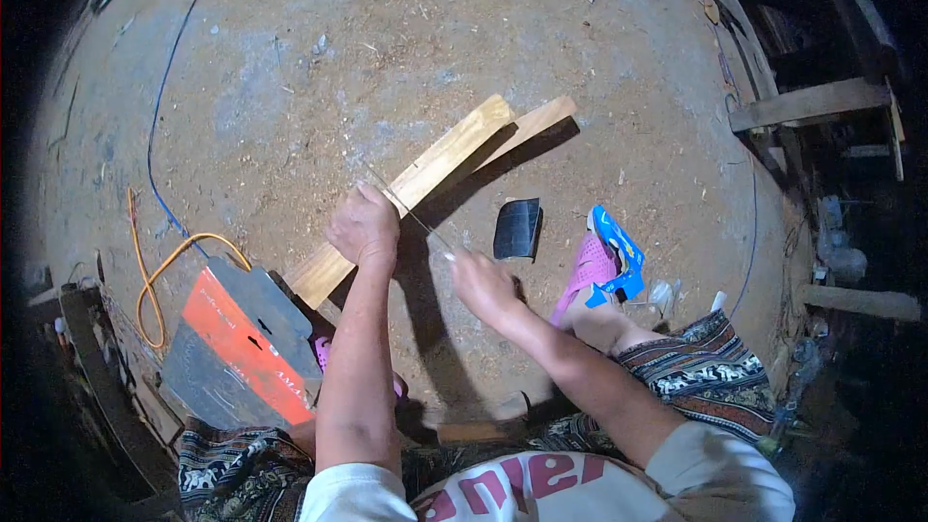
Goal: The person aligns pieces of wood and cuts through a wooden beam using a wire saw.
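Observation:
A pale wooden piece [454, 147] lies slanted in front of me, its near end low on the left. My left hand [365, 229] is closed around it near its middle and presses on it. My right hand [485, 287] is closed on the near end of a thin metal blade [422, 222], seen nearly edge-on. The blade lies across the wood just beside my left hand; its handle is hidden in my fist. A second wooden piece [541, 123] shows behind the first, partly covered by it.
An orange and grey case [253, 333] stands at left, with a yellow cord [155, 304] beside it. A dark curved piece [517, 229] lies right of the wood. My pink shoe [586, 271] touches a blue wrapper [623, 256]. Wooden framing [812, 104] borders the right side.

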Demonstrator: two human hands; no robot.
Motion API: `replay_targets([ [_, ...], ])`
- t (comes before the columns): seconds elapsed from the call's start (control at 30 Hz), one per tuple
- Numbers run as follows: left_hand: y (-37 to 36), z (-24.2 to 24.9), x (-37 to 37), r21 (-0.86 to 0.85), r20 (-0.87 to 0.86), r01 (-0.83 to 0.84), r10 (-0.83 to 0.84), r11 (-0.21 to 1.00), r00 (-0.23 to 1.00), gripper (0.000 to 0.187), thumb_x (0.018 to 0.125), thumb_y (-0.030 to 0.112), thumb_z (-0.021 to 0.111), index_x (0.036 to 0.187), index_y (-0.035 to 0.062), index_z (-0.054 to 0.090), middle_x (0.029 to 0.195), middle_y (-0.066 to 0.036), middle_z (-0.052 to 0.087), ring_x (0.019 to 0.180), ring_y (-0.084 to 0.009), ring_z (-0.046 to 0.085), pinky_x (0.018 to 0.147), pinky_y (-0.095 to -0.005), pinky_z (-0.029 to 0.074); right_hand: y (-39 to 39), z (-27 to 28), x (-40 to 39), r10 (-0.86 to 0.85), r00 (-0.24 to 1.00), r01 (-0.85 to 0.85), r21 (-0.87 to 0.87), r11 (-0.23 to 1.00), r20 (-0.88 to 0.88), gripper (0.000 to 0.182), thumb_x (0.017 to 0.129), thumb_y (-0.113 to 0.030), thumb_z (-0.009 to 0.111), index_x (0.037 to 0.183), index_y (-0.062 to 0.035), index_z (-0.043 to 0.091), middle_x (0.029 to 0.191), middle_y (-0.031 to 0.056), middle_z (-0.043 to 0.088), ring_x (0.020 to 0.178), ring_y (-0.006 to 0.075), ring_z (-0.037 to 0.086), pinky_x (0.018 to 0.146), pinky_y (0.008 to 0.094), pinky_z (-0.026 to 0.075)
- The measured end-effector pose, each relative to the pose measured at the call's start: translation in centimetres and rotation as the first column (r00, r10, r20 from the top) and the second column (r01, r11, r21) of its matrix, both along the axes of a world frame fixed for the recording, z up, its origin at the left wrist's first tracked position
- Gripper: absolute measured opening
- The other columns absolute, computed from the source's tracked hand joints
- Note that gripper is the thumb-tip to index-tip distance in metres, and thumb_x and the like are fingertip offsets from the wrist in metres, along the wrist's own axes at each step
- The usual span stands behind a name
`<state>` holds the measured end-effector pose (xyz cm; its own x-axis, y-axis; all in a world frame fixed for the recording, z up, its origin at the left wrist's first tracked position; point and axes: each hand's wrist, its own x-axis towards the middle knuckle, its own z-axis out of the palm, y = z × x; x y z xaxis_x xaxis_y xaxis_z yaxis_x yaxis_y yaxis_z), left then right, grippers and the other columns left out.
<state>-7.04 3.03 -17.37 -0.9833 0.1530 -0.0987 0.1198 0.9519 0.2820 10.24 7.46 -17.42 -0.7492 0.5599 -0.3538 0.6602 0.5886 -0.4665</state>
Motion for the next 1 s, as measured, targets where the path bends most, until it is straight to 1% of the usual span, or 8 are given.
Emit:
replay_targets([
  [0.2,0.2,0.1,-0.7,0.006,0.001,-0.015,0.015,1.0,1.0,0.045,0.091,0.035,0.042,0.084,0.0043,0.074,0.085,-0.02,0.07,0.08,-0.0364,0.068,0.077,-0.048,0.048,0.5,-0.6,-4.2,0.071,0.982,-0.033,0.209,0.977,-0.174,0.012,0.092,-0.015,0.053,0.092,-0.0054,0.059,0.073,0.0185,0.066,0.066,0.0375,0.068,0.058,0.0509,0.053],
  [0.27,0.0,0.4,-0.5,0.001,0.017,0.002,-0.002,1.0,1.0,0.047,0.092,0.035,0.041,0.083,0.0022,0.073,0.084,-0.021,0.069,0.079,-0.0376,0.068,0.076,-0.0482,0.049,0.3,0.6,0.8,0.057,0.995,-0.053,0.052,0.997,-0.086,0.015,0.091,-0.015,0.053,0.097,-0.0036,0.059,0.076,0.0214,0.066,0.071,0.0407,0.066,0.061,0.0531,0.052],
  [0.37,0.0,0.9,-0.1,0.057,0.033,-0.001,-0.001,0.998,0.999,0.05,0.093,0.037,0.041,0.081,-0.0006,0.073,0.083,-0.022,0.069,0.078,-0.0392,0.067,0.075,-0.0489,0.049,0.0,0.4,2.9,0.057,0.998,-0.052,0.109,0.993,-0.041,0.014,0.091,-0.014,0.052,0.098,-0.0035,0.059,0.074,0.0213,0.066,0.069,0.0403,0.066,0.061,0.0517,0.053],
  [0.5,0.0,0.0,-0.1,-0.025,0.031,-0.009,0.009,1.0,0.999,0.053,0.095,0.038,0.039,0.081,-0.0019,0.072,0.083,-0.022,0.069,0.078,-0.0401,0.067,0.074,-0.0496,0.049,0.3,-1.4,-3.6,0.014,0.983,0.013,0.145,0.989,-0.184,0.015,0.092,-0.016,0.051,0.095,-0.0033,0.058,0.071,0.021,0.065,0.067,0.0404,0.065,0.06,0.051,0.053],
  [0.67,-0.9,0.1,-0.3,0.022,0.068,0.104,-0.106,0.994,0.992,0.049,0.097,0.037,0.039,0.086,0.0018,0.072,0.087,-0.021,0.068,0.083,-0.0388,0.065,0.077,-0.0498,0.047,1.1,0.5,-5.1,0.045,0.99,-0.037,0.068,0.997,-0.134,0.021,0.095,-0.021,0.048,0.091,-0.0027,0.058,0.077,0.0221,0.066,0.076,0.0425,0.067,0.066,0.0522,0.054],
  [0.77,-2.3,-0.6,-0.2,0.091,-0.102,0.27,-0.261,0.959,0.96,0.044,0.097,0.035,0.04,0.09,0.0035,0.07,0.09,-0.02,0.067,0.085,-0.0377,0.064,0.08,-0.0503,0.045,0.6,-0.4,-5.2,0.004,0.988,0.004,0.051,0.999,-0.156,0.022,0.096,-0.021,0.047,0.091,-0.0025,0.058,0.078,0.022,0.066,0.076,0.0429,0.067,0.066,0.0534,0.053],
  [0.93,-2.7,0.7,-0.3,0.047,-0.078,0.205,-0.201,0.978,0.977,0.042,0.097,0.034,0.04,0.093,0.0051,0.07,0.095,-0.018,0.067,0.088,-0.0371,0.063,0.082,-0.0512,0.043,-0.7,-0.3,-6.4,-0.052,0.986,0.045,-0.043,0.998,-0.159,0.023,0.096,-0.022,0.046,0.093,-0.0023,0.057,0.079,0.0225,0.066,0.077,0.0428,0.066,0.069,0.055,0.051],
  [1.0,-2.6,0.1,-0.3,0.014,-0.106,0.168,-0.166,0.986,0.98,0.042,0.097,0.034,0.04,0.093,0.0053,0.07,0.097,-0.017,0.067,0.09,-0.0363,0.063,0.084,-0.0505,0.043,-1.4,-0.6,-6.4,-0.076,0.979,0.083,0.03,0.996,-0.19,0.024,0.096,-0.024,0.045,0.096,-0.0019,0.056,0.079,0.0241,0.066,0.078,0.0434,0.066,0.07,0.0553,0.051],
])
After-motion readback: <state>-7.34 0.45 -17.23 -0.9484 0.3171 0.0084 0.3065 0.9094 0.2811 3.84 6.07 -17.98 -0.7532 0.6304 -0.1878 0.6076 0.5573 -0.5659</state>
